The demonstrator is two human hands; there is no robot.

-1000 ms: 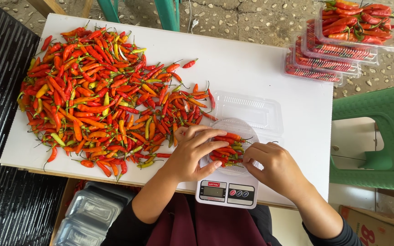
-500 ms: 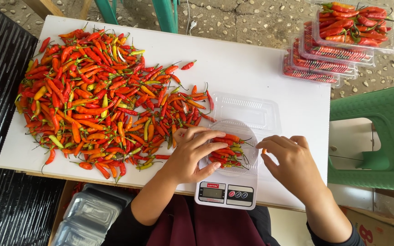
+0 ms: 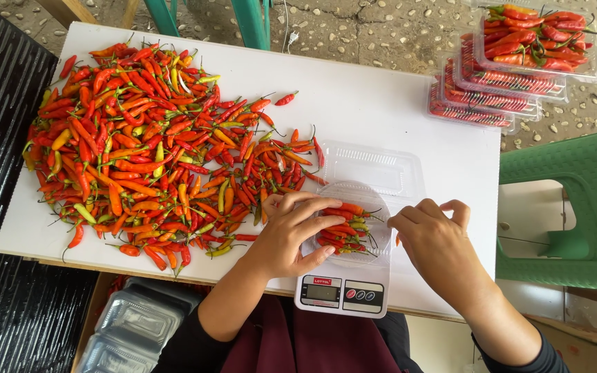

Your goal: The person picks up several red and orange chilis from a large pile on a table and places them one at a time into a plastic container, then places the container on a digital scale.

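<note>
My left hand lies with its fingers spread and flat over the left side of the clear plastic tray, the tips touching the red chillies in the tray; it grips nothing. My right hand sits at the tray's right edge with the fingers curled in together, thumb against forefinger; I cannot tell whether they pinch the plastic rim or a chilli.

The tray stands on the small white kitchen scale, which sits at the near edge of the white table, its display and buttons facing me. The tray's hinged lid lies open on the far side, flat on the table.

Just left of my left hand spreads the big loose heap of chillies, red, orange and a few green, covering the left half of the table. At the far right corner, well apart from my hands, stands a stack of filled chilli packs. A green plastic chair is to the right of the table, and empty clear trays lie below its near left edge.
</note>
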